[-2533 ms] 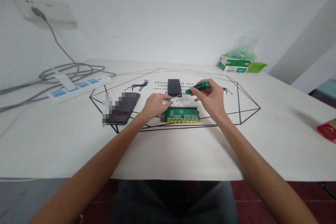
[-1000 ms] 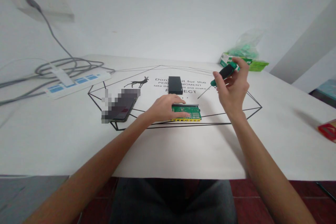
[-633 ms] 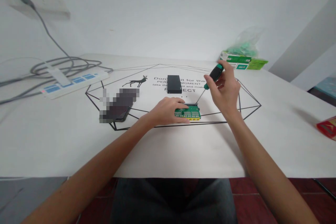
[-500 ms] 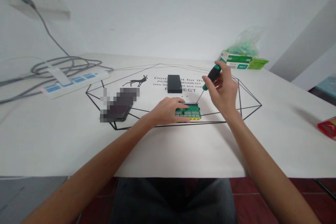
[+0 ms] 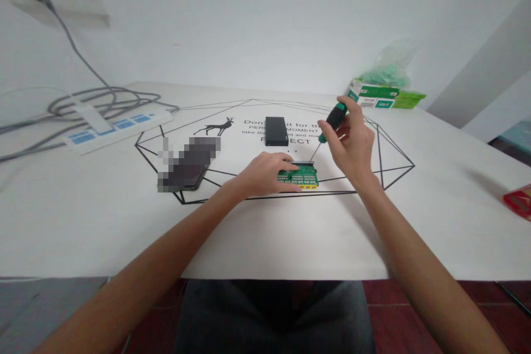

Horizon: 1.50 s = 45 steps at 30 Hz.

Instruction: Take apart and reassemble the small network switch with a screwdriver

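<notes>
A green circuit board (image 5: pixel 305 176) with a row of yellow connectors along its near edge lies on the white table. My left hand (image 5: pixel 267 172) grips the board from its left side, its fingers over the far and near edges. In my right hand (image 5: pixel 352 135) is a screwdriver (image 5: pixel 334 118) with a black and green handle, held tilted. Its thin shaft slopes down to the left, and the tip meets the board's far right part. Beyond the board lies a black metal case (image 5: pixel 276 130). Two tiny dark bits, perhaps screws, lie between case and board.
To the left lies a dark phone (image 5: pixel 191 166), partly pixelated. A white power strip (image 5: pixel 120 131) with coiled grey cables stands further left. Green and white boxes (image 5: pixel 375 94) with a plastic bag sit at the back right. A red object (image 5: pixel 518 202) lies at the right edge.
The view has shifted very slightly. Both hands, the screwdriver and the board keep nearly the same places.
</notes>
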Each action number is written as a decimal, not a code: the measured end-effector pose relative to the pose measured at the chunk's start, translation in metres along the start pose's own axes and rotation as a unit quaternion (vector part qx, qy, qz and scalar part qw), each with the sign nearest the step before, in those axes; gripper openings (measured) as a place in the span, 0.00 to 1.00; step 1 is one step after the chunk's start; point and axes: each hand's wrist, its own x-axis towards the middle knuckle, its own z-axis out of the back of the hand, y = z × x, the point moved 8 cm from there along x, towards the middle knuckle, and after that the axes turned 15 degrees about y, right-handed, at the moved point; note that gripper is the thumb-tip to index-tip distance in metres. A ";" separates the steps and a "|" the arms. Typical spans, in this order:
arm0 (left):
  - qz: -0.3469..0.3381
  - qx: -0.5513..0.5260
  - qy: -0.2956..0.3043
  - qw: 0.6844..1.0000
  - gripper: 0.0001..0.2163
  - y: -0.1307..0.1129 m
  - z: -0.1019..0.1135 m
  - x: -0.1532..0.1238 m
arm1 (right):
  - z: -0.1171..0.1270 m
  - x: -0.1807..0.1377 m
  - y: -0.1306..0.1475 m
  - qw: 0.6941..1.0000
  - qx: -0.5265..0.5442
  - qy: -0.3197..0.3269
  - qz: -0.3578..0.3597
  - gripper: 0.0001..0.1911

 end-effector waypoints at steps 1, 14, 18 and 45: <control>-0.001 -0.001 -0.002 1.000 0.25 0.000 0.000 0.000 | -0.001 0.000 0.000 1.000 -0.001 0.002 0.000 0.26; 0.004 0.008 0.004 1.000 0.25 -0.002 0.001 0.000 | -0.002 0.000 0.005 1.000 -0.005 -0.002 0.026 0.23; -0.001 0.001 -0.001 1.000 0.24 -0.002 0.002 0.000 | -0.001 -0.001 0.009 1.000 -0.001 0.009 0.023 0.22; 0.016 -0.008 0.013 1.000 0.25 -0.001 -0.001 0.001 | -0.006 -0.002 0.017 0.997 0.016 0.063 0.041 0.26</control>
